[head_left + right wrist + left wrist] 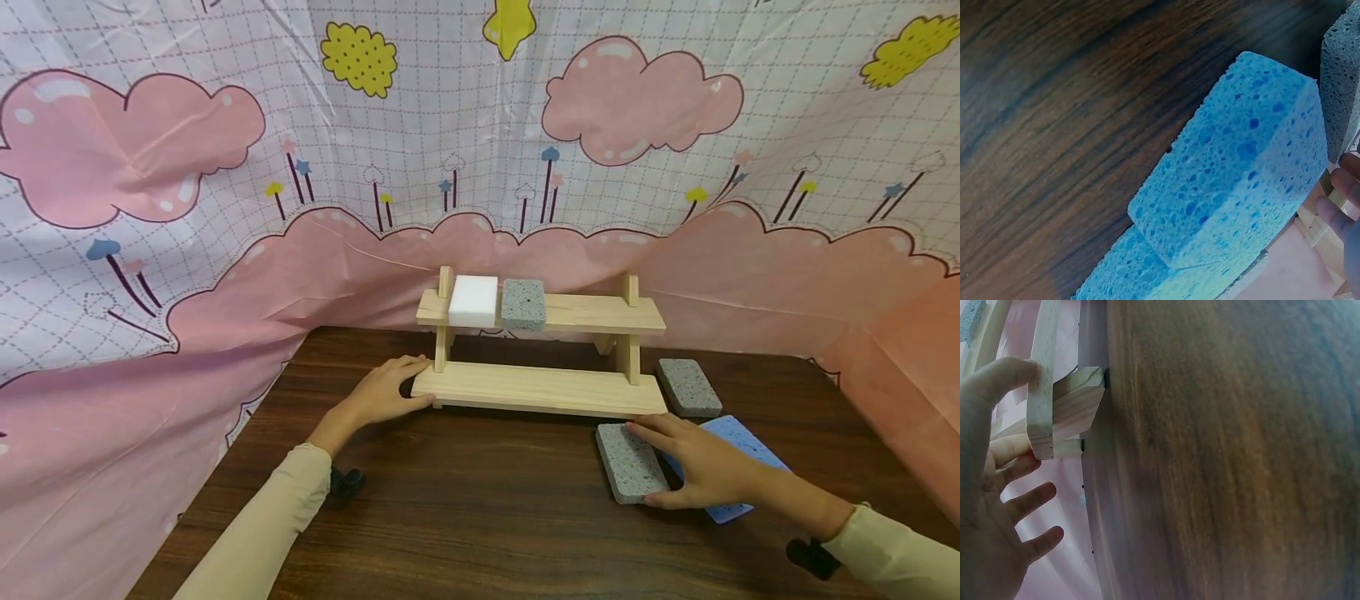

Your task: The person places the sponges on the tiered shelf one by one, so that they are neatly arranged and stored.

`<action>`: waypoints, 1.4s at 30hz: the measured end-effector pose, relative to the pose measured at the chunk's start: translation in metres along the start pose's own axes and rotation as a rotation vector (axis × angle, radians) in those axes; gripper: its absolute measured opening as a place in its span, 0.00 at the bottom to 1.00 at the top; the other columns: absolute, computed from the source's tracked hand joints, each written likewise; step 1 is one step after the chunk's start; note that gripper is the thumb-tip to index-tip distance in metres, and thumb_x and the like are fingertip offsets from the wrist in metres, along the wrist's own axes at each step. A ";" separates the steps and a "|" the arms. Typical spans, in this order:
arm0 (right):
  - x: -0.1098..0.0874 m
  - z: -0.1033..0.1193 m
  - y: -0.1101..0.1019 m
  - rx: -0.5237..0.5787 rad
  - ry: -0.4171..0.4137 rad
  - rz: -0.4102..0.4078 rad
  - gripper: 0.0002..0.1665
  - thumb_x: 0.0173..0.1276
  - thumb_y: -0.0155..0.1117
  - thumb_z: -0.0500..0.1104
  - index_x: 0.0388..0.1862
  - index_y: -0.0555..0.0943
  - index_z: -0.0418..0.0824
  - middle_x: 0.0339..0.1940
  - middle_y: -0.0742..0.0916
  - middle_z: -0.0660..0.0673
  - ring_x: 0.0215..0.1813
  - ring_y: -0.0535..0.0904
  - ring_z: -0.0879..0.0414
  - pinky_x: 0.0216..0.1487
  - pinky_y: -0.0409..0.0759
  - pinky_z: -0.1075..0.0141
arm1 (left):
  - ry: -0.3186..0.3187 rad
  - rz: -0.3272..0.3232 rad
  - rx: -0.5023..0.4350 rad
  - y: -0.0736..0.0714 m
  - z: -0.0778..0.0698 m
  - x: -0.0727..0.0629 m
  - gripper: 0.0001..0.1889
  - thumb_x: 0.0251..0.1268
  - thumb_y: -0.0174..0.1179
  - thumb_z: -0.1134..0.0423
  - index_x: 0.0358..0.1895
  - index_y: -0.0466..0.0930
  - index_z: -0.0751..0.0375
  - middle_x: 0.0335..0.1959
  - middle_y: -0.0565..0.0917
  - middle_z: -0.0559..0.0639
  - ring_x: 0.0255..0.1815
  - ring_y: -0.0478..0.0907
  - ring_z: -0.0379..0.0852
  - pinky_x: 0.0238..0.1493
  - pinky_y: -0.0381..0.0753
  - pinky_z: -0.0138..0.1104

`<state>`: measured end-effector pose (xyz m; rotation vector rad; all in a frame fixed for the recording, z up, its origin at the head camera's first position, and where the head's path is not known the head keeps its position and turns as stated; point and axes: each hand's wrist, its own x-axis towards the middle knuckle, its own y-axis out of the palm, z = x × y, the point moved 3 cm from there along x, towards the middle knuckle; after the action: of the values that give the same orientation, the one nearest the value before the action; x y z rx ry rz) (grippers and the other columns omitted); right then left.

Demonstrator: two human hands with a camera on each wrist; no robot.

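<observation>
My left hand [386,392] grips the left end of the lower board [540,389] of a two-tier wooden shelf. In the left wrist view, the thumb lies on one side of the board and two fingertips on the other, with the remaining fingers spread. My right hand [701,458] holds a grey porous sponge [632,467] on the table, thumb at its near corner and fingertips at its far end. Beneath that hand lie blue sponges [1229,162], partly hidden by it in the head view; two blocks show in the right wrist view.
On the upper board [592,312] a white sponge [474,301] and a grey sponge [523,303] sit side by side towards the left. Another grey sponge [688,387] lies beside the shelf's right end. A patterned cloth [480,183] hangs behind the dark wooden table [465,508].
</observation>
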<state>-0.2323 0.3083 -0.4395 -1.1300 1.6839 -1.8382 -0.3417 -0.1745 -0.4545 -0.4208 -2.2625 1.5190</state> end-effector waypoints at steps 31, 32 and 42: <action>-0.001 0.002 0.006 0.077 0.070 0.061 0.61 0.52 0.73 0.76 0.71 0.74 0.33 0.67 0.76 0.39 0.64 0.78 0.42 0.53 0.83 0.45 | 0.013 -0.003 -0.005 -0.002 -0.003 -0.001 0.41 0.67 0.60 0.35 0.78 0.66 0.51 0.77 0.69 0.55 0.76 0.66 0.62 0.70 0.67 0.64; -0.001 0.002 0.006 0.078 0.070 0.062 0.61 0.52 0.73 0.76 0.71 0.74 0.33 0.67 0.75 0.39 0.64 0.78 0.41 0.54 0.83 0.44 | 0.012 -0.003 -0.004 -0.002 -0.003 -0.001 0.41 0.67 0.60 0.35 0.78 0.66 0.51 0.77 0.69 0.55 0.76 0.66 0.62 0.70 0.67 0.64; -0.002 0.001 0.006 0.082 0.065 0.066 0.62 0.51 0.76 0.73 0.72 0.73 0.34 0.68 0.76 0.37 0.65 0.77 0.39 0.54 0.83 0.43 | 0.003 0.006 0.000 -0.003 -0.003 -0.002 0.41 0.68 0.60 0.36 0.79 0.65 0.51 0.77 0.68 0.55 0.76 0.65 0.63 0.71 0.67 0.64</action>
<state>-0.2317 0.3074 -0.4463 -0.9798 1.6447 -1.9028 -0.3388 -0.1736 -0.4512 -0.4295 -2.2610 1.5201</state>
